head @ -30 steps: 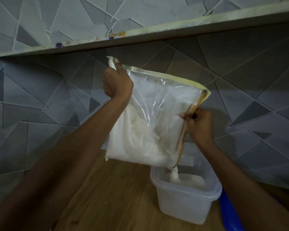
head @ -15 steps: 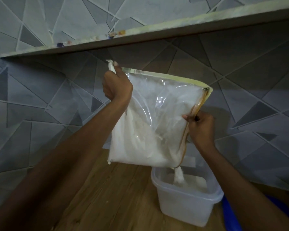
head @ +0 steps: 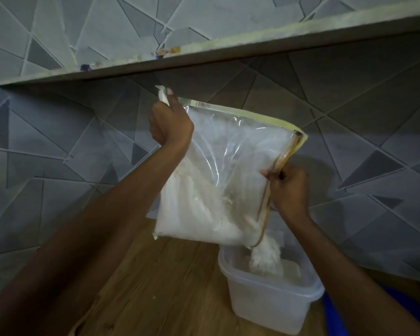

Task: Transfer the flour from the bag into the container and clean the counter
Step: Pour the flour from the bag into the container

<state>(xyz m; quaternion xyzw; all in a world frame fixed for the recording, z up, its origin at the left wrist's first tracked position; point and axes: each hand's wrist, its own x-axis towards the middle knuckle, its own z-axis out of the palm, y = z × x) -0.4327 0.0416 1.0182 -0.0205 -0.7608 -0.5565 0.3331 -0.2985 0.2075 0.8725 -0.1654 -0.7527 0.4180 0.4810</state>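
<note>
Flour (head: 264, 258) now pours thicker than a moment ago from the bag (head: 218, 180) into the container (head: 277, 301) at 5 o'clock. Left hand (head: 170, 127) grips the raised corner at 11 for tilt; right hand (head: 289, 187) pinches the opening at 3, steering flow off the surface (head: 155, 287).

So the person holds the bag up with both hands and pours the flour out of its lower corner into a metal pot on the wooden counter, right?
Nearly. Both hands, left and right, do hold the bag up, and flour pours from its lower corner. But the head view shows it falling into a translucent plastic container on the wooden counter, not a metal pot.
</note>
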